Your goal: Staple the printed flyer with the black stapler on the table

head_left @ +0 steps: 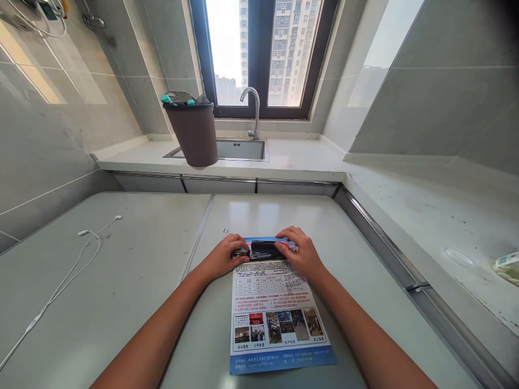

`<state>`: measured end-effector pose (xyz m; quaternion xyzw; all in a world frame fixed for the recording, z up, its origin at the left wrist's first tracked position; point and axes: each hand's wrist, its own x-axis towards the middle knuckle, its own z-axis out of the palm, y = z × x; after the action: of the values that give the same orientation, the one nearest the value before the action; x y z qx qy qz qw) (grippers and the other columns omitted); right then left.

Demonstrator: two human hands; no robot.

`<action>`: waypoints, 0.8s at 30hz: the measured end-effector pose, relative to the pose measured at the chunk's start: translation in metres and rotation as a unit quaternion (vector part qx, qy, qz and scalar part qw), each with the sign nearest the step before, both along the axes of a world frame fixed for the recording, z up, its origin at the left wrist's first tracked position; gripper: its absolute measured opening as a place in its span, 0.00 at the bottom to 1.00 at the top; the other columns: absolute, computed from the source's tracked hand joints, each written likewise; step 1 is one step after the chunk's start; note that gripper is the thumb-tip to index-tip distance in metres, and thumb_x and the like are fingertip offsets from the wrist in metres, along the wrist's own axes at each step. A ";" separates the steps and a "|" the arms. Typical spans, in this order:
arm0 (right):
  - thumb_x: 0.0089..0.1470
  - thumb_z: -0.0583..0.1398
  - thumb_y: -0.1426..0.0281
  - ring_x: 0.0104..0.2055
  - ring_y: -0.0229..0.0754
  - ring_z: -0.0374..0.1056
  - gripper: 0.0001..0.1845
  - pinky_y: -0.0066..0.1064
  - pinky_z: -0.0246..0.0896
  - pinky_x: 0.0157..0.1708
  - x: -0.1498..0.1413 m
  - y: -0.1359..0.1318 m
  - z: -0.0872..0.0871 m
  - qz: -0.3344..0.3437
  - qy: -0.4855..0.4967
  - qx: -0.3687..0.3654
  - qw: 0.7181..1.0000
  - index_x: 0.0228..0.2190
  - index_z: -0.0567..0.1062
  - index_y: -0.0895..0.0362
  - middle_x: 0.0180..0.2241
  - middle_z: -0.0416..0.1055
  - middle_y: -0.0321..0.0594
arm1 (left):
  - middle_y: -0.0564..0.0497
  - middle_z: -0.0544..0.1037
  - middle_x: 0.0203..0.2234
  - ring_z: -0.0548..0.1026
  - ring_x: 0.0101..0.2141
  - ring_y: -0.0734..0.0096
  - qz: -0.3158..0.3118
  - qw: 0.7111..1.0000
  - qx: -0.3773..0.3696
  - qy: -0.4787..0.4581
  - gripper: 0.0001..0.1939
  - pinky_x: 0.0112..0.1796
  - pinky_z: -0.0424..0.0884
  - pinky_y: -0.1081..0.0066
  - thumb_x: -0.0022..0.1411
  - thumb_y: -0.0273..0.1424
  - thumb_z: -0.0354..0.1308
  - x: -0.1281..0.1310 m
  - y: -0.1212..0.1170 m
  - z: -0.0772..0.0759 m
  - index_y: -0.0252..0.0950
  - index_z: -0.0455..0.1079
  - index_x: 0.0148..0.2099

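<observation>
A printed leaflet (278,319) with text, photos and a blue bottom band lies flat on the grey table (133,270) in front of me. Across its far end lies a black stapler (264,249). My left hand (225,255) curls round the stapler's left end with its fingers closed. My right hand (300,250) rests over the stapler's right end, fingers bent down onto it. Both forearms reach in from the bottom of the view.
White wired earphones (77,254) trail across the table's left part. Beyond the table a counter holds a sink (239,149) with a tap (253,111) and a brown bin (193,132). A small packet (508,266) lies on the right-hand counter.
</observation>
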<state>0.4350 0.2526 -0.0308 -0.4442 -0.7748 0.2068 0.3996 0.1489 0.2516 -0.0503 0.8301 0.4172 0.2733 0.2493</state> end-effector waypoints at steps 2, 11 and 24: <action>0.65 0.57 0.64 0.36 0.43 0.68 0.16 0.35 0.61 0.36 0.003 0.001 0.003 -0.044 0.039 0.030 0.998 0.27 0.78 0.53 0.31 0.73 0.39 | 0.47 0.77 0.45 0.73 0.46 0.58 0.002 1.000 -0.012 0.004 0.10 0.47 0.69 0.62 0.63 0.35 0.64 0.000 0.000 0.000 0.42 0.77 0.48; 0.56 0.58 0.72 0.22 0.34 0.51 0.23 0.32 0.45 0.25 0.005 0.005 -0.009 -0.051 0.053 0.012 0.997 0.13 0.59 0.55 0.19 0.57 0.32 | 0.47 0.79 0.45 0.74 0.46 0.58 0.000 1.000 -0.017 -0.009 0.09 0.47 0.68 0.63 0.62 0.35 0.65 0.001 0.001 0.000 0.42 0.78 0.45; 0.56 0.67 0.59 0.47 0.50 0.64 0.17 0.41 0.63 0.47 -0.005 0.001 -0.008 0.039 -0.031 0.013 0.999 0.46 0.76 0.52 0.43 0.72 0.42 | 0.47 0.79 0.40 0.74 0.41 0.60 0.000 0.999 -0.003 -0.040 0.10 0.43 0.67 0.65 0.61 0.37 0.66 0.000 0.000 0.000 0.41 0.79 0.44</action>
<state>0.4298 0.2536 -0.0391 -0.4146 -0.8061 0.1984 0.3727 0.1492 0.2520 -0.0508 0.8176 0.4080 0.3048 0.2686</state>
